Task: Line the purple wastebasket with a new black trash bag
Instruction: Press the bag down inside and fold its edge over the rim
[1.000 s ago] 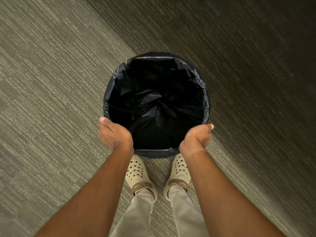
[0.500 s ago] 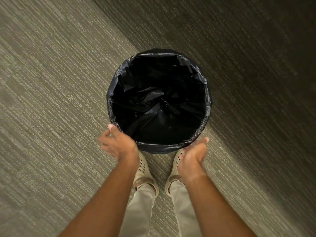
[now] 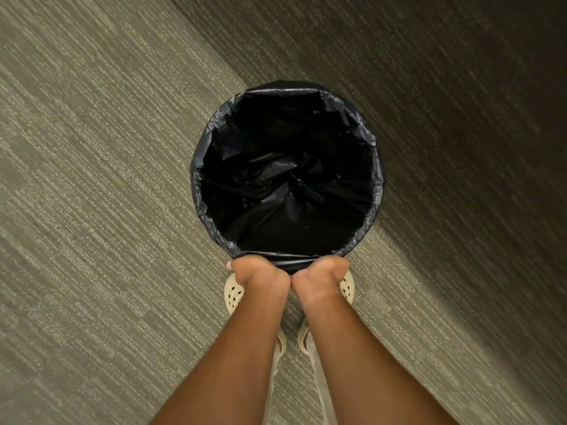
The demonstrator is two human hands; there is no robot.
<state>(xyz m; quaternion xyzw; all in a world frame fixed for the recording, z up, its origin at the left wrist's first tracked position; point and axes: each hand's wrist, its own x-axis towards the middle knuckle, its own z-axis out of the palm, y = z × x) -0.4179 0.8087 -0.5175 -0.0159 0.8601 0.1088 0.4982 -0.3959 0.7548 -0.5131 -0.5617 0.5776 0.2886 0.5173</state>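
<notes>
A round wastebasket stands on the carpet, seen from straight above. A black trash bag [image 3: 288,185] fills its inside and is folded over the whole rim [image 3: 196,179], so none of the purple wall shows. My left hand [image 3: 260,271] and my right hand [image 3: 319,273] are side by side at the near edge of the rim, wrists almost touching. Their fingers curl down over the folded bag on the outer wall and are hidden from view.
Grey-green striped carpet [image 3: 107,210] surrounds the basket; a darker shadowed band [image 3: 460,118] runs across the upper right. My feet in cream perforated clogs [image 3: 233,294] stand just behind the basket, under my arms.
My hands were apart on the left and right of the near rim. They came off it and moved inward, and now sit together at the nearest point of the rim.
</notes>
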